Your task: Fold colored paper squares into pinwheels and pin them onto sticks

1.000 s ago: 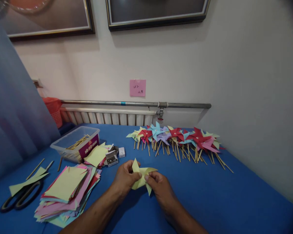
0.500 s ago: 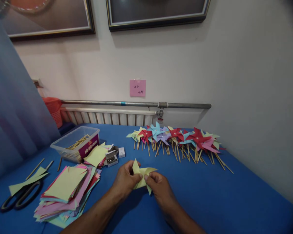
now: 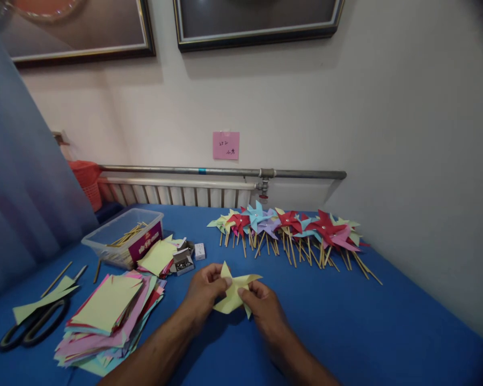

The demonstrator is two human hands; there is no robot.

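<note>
I see a blue surface (image 3: 346, 321) reaching ahead of my hands to a pale wall with a radiator (image 3: 177, 194) and a pink note (image 3: 226, 145). Ahead and left of my left hand (image 3: 203, 292) stands a clear plastic tub (image 3: 123, 236) holding wooden sticks; nearer it, a small open box (image 3: 183, 261) of pins. Left of that hand lie a paper stack (image 3: 108, 316) and scissors (image 3: 32, 324). Ahead of my right hand (image 3: 261, 305) lie finished pinwheels (image 3: 293, 228). Both hands pinch the yellow paper pinwheel (image 3: 233, 292) between them, just above the surface.
</note>
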